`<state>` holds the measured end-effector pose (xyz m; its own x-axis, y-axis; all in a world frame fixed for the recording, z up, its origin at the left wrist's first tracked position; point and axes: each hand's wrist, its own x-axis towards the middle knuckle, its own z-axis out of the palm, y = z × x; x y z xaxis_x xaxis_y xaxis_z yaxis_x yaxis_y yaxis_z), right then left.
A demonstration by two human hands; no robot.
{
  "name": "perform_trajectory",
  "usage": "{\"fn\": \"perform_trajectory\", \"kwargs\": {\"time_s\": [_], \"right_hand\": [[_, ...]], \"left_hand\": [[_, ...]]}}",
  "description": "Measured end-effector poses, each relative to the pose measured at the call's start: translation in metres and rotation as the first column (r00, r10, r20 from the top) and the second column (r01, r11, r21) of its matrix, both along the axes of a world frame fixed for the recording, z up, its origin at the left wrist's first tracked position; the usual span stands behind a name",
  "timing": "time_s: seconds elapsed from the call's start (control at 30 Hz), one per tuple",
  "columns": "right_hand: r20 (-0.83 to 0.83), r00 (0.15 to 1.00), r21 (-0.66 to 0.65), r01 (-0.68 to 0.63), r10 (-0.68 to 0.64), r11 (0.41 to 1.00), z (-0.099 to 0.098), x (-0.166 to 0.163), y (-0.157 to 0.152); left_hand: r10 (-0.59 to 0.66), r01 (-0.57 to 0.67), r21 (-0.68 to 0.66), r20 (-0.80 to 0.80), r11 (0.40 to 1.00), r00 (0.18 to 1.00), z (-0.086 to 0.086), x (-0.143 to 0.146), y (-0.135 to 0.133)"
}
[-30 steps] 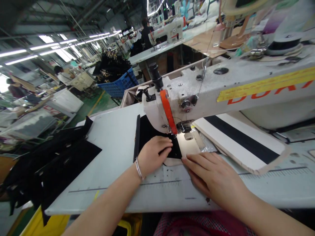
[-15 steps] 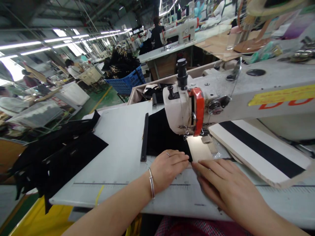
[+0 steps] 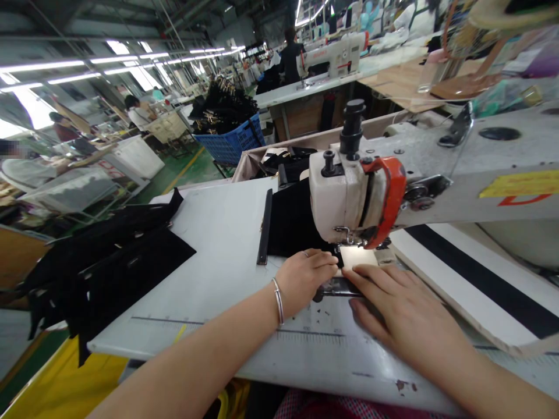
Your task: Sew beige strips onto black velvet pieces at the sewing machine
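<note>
Black cloth (image 3: 290,224) runs under the sewing machine (image 3: 327,201), seemingly being stitched. Before it, left hand's (image 3: 301,283) grip is unclear, right hand's (image 3: 395,299) apart; next needs even guiding.

Matt black cloth (image 3: 292,224) under the painted metal of a sewing machine (image 3: 326,201).
The sewing machine's off-white casing is smooth with a soft sheen, its orange guard (image 3: 388,201) glossy, its top knob (image 3: 351,127) shiny black; to its left, the cloth's dark edging strip (image 3: 264,230) looks sleek, the pale tabletop (image 3: 218,227) smooth and faintly reflective, the heaped fabric (image 3: 135,267) dull; right of it, a striped board (image 3: 480,282) looks matt; behind it, a blue crate (image 3: 231,145) looks plastic; before it, a bracelet (image 3: 278,302) gleams, silvery metal.
</note>
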<state>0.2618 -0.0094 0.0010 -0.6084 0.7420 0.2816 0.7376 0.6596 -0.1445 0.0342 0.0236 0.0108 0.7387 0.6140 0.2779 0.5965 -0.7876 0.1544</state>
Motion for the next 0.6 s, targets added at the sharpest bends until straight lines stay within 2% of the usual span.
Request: {"fn": "perform_trajectory", "kwargs": {"time_s": [0.33, 0.6], "right_hand": [[0.084, 0.996, 0.009, 0.042, -0.043, 0.999, -0.001, -0.007, 0.024], [0.082, 0.994, 0.009, 0.073, -0.074, 0.997, -0.004, -0.008, 0.026]], "left_hand": [[0.099, -0.098, -0.035, 0.030, 0.995, 0.995, -0.004, 0.001, 0.027], [0.179, -0.178, -0.021, 0.034, 0.984, 0.983, -0.006, 0.002, 0.032]]}}
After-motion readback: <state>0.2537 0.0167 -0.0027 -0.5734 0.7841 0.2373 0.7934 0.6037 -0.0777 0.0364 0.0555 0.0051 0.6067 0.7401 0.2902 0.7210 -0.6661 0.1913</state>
